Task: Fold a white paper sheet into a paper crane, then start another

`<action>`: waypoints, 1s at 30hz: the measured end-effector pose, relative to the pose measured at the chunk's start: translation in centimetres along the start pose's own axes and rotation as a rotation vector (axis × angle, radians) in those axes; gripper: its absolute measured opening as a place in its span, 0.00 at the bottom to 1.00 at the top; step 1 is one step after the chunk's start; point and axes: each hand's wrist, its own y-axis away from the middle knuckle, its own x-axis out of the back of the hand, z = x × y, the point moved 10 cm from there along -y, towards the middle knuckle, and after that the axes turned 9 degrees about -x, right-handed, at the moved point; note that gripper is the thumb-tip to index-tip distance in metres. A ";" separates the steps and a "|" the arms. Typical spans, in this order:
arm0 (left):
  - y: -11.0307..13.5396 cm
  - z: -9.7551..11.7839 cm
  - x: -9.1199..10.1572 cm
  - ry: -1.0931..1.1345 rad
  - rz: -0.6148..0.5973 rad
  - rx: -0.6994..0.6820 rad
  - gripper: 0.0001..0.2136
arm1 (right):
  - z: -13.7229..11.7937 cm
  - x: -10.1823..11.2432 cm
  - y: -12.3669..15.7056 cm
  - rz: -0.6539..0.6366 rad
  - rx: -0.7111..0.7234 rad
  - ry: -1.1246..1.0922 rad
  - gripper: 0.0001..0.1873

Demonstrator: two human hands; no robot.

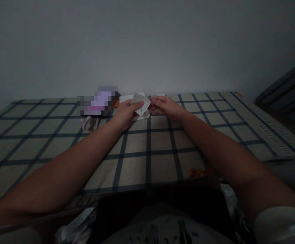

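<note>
A folded sheet of lined paper is held above the far part of the table, its lower end drawn to a point. My left hand grips it from the left, thumb on top. At the paper's right corner, my right hand has its fingers curled and the fingertips closed on the edge; the exact pinch is too small to make out. Beneath and behind the hands lie more white papers, partly hidden by them.
A checkered cloth covers the table, which meets a plain wall. Left of my hands lies a blurred-out purple item with a pale cord beside it. Dark slanted bars stand at the right.
</note>
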 end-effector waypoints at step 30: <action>0.7 0.5 -1.0 -0.240 -0.104 -0.016 0.25 | 0.1 -0.1 -0.6 0.063 0.028 0.109 0.10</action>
